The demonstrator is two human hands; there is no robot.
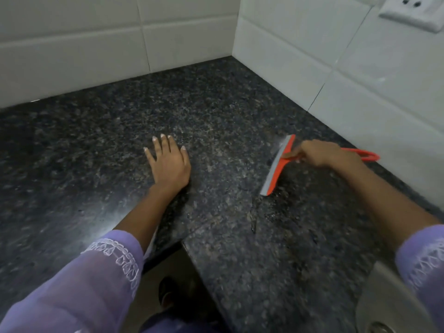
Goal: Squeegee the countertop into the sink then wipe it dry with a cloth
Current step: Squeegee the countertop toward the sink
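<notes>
The orange squeegee (278, 164) stands blade-down on the dark granite countertop (96, 145), its handle gripped by the right hand (319, 155). The left hand (168, 162) rests flat, fingers spread, well apart.

One view only: head-worn, wide-angle. Looks forward and steeply down from above the person's own forearms onto the inner corner of a dark granite countertop (216, 111). Close range. Tiled walls (300, 44) bound the top and right; the sink rim (384, 296) sits at the lower right edge, the floor (153, 284) at bottom centre.
</notes>
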